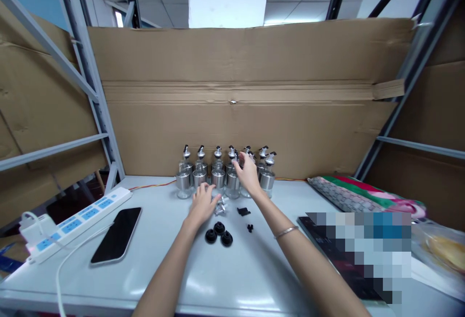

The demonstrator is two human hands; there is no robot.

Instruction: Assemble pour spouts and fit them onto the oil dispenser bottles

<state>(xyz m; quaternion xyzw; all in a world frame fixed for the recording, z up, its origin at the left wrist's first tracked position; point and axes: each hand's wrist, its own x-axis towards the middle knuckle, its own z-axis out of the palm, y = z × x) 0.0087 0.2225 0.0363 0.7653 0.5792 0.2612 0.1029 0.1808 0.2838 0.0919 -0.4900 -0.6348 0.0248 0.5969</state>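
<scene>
My left hand [204, 204] is low over the table, fingers apart, beside a small cluster of shiny silver and clear parts [221, 206]. My right hand [248, 174] reaches to the front row of bottles, its thumb and fingers closed around a pump head [237, 156] with a dark spout; the fingers partly hide it. Several glass bottles with silver bands [218, 179] stand upright in two rows. The back row carries silver pump tops with black spouts, as does the front bottle at the right end [268, 179]. Front bottles at the left have no pump tops.
Three round black caps [219, 228] and small black pieces [243, 211] lie nearer me. On the left are a phone [116, 235] and a white power strip [85, 221]. A dark tablet-like slab [337, 254] and a patterned cloth [366, 195] lie right. A cardboard wall [232, 128] stands behind.
</scene>
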